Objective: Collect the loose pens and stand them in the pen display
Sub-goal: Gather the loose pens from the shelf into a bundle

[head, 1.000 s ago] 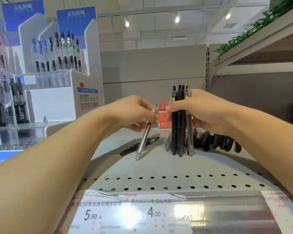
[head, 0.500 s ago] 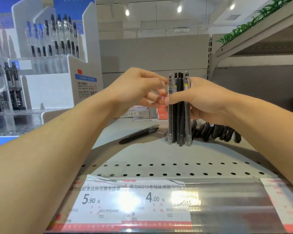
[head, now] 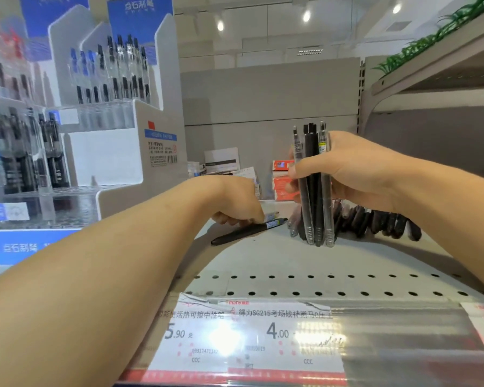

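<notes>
The right hand (head: 347,171) grips a bundle of pens (head: 315,185), fingers curled round it near its upper half; the bundle stands upright, long axis vertical, lower tips resting on the grey shelf (head: 263,261) and upper ends pointing at the ceiling. Just left of the bundle, one black pen (head: 246,231) lies flat on the shelf, its long axis running from lower left to upper right, the labelled end toward the bundle. The left hand (head: 235,202) is down on this pen, fingers curled at its upper part; whether they actually pinch it cannot be told. Behind the bundle and to its right, a row of dark loose pens (head: 380,222) lies on the shelf. Well left of the bundle stands the white pen display (head: 106,152), with pens upright in its tiers. The shelf has rows of holes near its front edge, above a price strip (head: 252,339). Small boxes (head: 224,163) sit behind the bundle, to its left.
</notes>
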